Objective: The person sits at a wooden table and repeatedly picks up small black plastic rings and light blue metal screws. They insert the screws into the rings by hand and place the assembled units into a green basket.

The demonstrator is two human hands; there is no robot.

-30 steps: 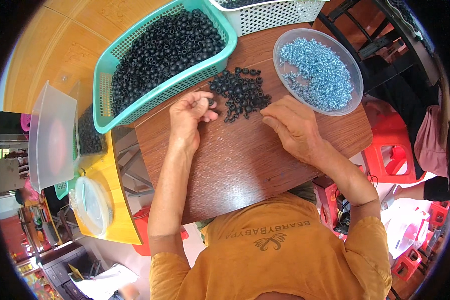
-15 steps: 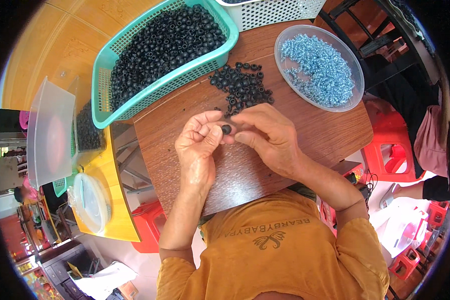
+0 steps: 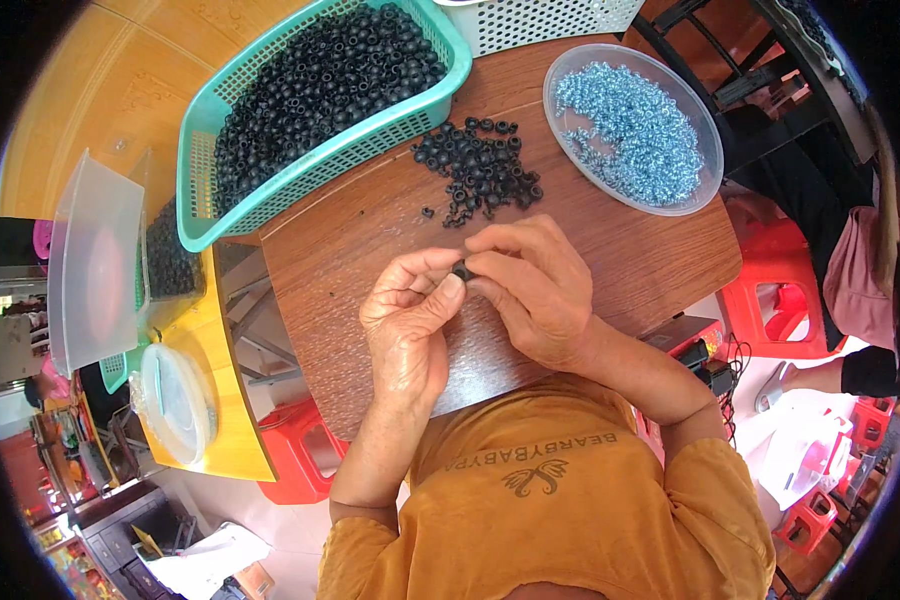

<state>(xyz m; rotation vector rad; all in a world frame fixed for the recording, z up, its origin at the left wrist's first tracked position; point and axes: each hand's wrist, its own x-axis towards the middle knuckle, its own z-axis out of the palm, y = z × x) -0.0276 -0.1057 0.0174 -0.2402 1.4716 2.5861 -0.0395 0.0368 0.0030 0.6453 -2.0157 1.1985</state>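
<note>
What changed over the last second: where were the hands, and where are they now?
Both hands drew back from the loose pile of black rings toward the body. The left hand and right hand now meet over the wooden table, pinching one small black part between their fingertips. The teal basket of rings and the clear dish of blue screws stayed put.

I'm at a small home-style assembly workshop. My wooden counter point(image 3: 610, 250) carries a teal basket point(image 3: 270, 200) of black rings and a clear bowl point(image 3: 705, 175) of blue screws. Red plastic stools point(image 3: 785, 300) stand around on tiled floor point(image 3: 80, 90).
</note>
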